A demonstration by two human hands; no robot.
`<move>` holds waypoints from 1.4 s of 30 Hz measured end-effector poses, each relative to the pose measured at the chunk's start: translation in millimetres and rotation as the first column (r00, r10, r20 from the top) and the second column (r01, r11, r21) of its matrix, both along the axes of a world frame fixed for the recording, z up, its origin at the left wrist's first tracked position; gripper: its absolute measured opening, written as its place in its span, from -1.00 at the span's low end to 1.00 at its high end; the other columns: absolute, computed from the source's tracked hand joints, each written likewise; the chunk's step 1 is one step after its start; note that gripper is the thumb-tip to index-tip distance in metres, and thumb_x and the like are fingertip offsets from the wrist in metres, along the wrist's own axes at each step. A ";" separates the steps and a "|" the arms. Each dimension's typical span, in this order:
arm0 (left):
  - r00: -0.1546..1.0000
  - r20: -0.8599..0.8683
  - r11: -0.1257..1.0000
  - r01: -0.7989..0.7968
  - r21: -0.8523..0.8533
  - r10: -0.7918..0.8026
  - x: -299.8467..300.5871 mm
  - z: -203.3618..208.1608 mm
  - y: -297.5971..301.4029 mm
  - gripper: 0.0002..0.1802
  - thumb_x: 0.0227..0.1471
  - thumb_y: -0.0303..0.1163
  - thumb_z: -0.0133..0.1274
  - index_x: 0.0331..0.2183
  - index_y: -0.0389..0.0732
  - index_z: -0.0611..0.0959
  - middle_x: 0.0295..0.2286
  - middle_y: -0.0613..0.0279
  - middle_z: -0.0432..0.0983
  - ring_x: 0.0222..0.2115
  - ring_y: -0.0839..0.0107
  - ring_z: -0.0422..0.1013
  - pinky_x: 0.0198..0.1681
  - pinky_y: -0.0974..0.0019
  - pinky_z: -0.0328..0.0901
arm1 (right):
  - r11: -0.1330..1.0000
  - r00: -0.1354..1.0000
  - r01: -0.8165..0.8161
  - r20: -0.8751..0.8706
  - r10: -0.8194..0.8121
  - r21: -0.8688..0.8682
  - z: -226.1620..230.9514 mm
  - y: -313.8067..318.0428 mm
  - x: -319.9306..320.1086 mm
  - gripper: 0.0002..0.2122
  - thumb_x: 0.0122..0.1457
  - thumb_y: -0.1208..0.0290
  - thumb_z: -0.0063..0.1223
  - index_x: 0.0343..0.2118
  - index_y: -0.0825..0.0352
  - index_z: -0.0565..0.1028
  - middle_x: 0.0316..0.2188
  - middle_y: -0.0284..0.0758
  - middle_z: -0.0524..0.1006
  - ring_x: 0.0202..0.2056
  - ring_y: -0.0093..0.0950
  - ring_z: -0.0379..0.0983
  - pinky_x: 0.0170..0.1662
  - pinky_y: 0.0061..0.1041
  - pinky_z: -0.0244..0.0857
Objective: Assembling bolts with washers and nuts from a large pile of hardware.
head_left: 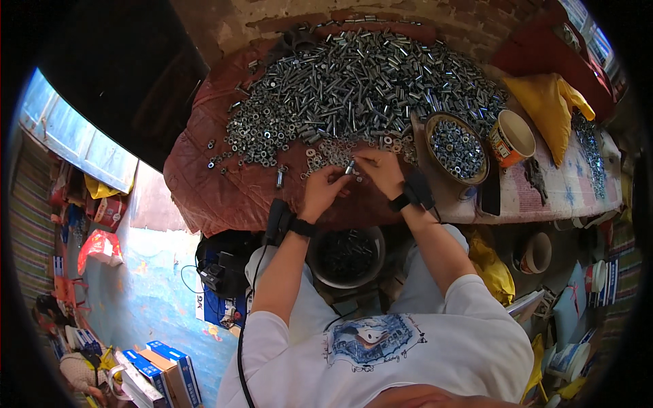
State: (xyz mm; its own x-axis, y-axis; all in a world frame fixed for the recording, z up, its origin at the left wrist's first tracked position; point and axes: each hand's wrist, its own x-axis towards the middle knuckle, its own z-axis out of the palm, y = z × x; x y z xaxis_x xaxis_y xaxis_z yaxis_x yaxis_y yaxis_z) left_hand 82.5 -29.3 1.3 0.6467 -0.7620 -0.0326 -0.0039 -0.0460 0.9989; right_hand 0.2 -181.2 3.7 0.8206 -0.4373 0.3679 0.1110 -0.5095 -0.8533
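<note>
My left hand [321,193] pinches a short shiny metal bolt or sleeve [349,166] upright between thumb and fingers, at the front of the padded red cover. Close beside its upper end is my right hand [382,171], with thumb and fingertips pressed together; whatever they hold is too small to make out. Just beyond both hands lie flat washers [333,151] in a loose patch. A heap of nuts [262,132] spreads to the far left, and a large pile of metal sleeves and bolts [360,78] fills the back. One assembled bolt [280,177] stands apart, left of my left hand.
Right of my right hand are a round bowl of nuts [457,151] and a paper tub [511,139], with a yellow bag [544,112] behind. Below the cover's edge, a basin of dark metal parts [347,280] sits between my knees. Boxes [163,374] stand on the floor at left.
</note>
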 end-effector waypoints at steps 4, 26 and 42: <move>0.999 -0.028 1.000 -0.018 -0.026 0.017 1.8 -2.3 -1.4 -0.79 -0.02 -0.48 0.03 -0.31 -0.40 0.50 -0.52 0.15 0.51 -0.58 0.46 0.47 -0.56 0.50 0.35 | 0.999 0.998 -0.017 -0.062 0.015 -0.031 6.4 9.5 -4.0 -0.82 0.03 0.48 0.03 -0.28 0.34 0.51 -0.53 -0.19 0.52 -0.57 -0.45 0.43 -0.50 -0.52 0.26; 0.998 0.032 0.988 -0.045 -0.146 0.050 4.4 -7.2 -2.1 -0.61 0.03 -0.42 -0.02 -0.08 -0.32 0.35 -0.42 0.15 0.50 -0.48 0.42 0.48 -0.48 0.44 0.42 | 0.847 0.979 -0.057 0.136 0.151 -0.529 14.1 17.1 -0.3 -0.54 -0.04 0.66 -0.11 -0.01 0.17 0.32 -0.26 -0.18 0.43 -0.28 -0.20 0.38 -0.27 -0.36 0.32; 0.964 -0.169 0.979 0.205 -0.015 -0.204 -1.7 8.3 15.0 -0.71 0.05 -0.36 -0.05 -0.16 -0.24 0.45 -0.42 0.15 0.51 -0.57 0.52 0.42 -0.50 0.48 0.36 | 0.837 0.993 -0.029 -0.114 -0.039 -0.546 -9.2 -18.9 5.0 -0.75 -0.08 0.58 0.01 -0.25 0.29 0.45 -0.33 -0.21 0.38 -0.23 -0.20 0.27 -0.16 -0.34 0.21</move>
State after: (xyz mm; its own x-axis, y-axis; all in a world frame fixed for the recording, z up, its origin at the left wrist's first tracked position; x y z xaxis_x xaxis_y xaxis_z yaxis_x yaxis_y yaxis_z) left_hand 80.8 -14.4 9.7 0.4621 -0.8772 -0.1302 0.1549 -0.0647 0.9858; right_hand 5.2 -200.1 -5.5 0.8704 -0.1981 0.4508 0.0254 -0.8962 -0.4428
